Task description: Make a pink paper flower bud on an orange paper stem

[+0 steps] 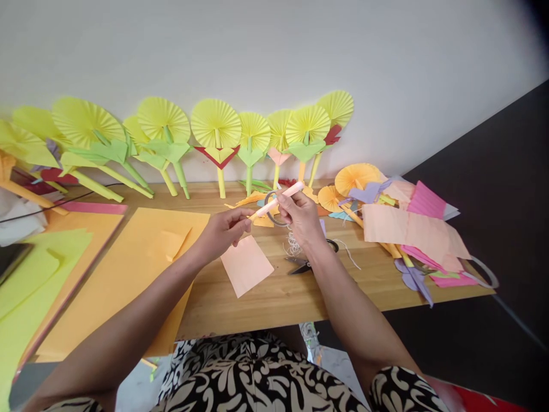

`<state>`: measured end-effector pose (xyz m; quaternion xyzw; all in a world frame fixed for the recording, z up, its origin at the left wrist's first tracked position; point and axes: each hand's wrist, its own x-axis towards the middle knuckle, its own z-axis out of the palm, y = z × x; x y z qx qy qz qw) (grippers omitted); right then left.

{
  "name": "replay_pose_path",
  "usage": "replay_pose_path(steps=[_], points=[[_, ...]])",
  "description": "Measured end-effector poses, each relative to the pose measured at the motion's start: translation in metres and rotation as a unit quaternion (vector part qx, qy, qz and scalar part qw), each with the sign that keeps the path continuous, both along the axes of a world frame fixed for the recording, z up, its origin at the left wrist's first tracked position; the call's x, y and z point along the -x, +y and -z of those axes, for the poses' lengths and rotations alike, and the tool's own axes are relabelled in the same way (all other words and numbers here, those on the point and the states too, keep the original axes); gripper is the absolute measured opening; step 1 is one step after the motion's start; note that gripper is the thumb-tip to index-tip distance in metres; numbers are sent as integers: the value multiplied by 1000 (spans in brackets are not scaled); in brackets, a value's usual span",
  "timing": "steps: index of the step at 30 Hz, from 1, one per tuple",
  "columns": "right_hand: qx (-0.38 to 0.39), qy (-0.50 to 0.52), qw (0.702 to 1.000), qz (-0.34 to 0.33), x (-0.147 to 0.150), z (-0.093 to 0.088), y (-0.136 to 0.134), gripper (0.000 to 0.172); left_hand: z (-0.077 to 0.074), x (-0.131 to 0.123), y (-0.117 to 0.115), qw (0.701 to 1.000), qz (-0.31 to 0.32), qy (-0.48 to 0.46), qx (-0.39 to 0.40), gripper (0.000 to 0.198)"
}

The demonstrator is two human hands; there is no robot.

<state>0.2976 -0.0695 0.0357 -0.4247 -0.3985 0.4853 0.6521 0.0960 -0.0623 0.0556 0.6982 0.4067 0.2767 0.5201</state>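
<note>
Between my two hands, above the table, is a rolled paper tube (pixel 281 198), pale pink with a yellow-orange lower end. My left hand (pixel 229 229) pinches that lower end. Higher up, my right hand (pixel 302 216) has its fingers closed round the pink part, and the tube slants up to the right. Below lies a square of pale pink paper (pixel 247 266) on the wood. Black scissors (pixel 300 265) rest partly behind my right wrist, near a tangle of white string (pixel 293 244). A grey ring (pixel 271 212), perhaps a tape roll, shows behind the tube.
Yellow pleated paper fans (pixel 216 123) on rolled stems lean along the wall. Large orange sheets (pixel 128 274) and yellow-green sheets (pixel 47 269) cover the left side. Pink and peach crepe paper (pixel 412 229) is heaped at the right by the wooden table's (pixel 240 317) edge.
</note>
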Motion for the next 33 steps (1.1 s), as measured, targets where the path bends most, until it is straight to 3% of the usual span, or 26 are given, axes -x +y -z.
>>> replay_pose_path(steps=[12, 20, 33], points=[[-6, -29, 998, -48, 8, 3, -3, 31, 17, 4, 0, 995, 15, -93, 29, 35], [36, -39, 997, -62, 16, 1, -8, 27, 14, 3, -3, 994, 5, -97, 46, 33], [12, -73, 992, -104, 20, 11, -9, 28, 13, 4, -2, 988, -54, -127, 73, 17]])
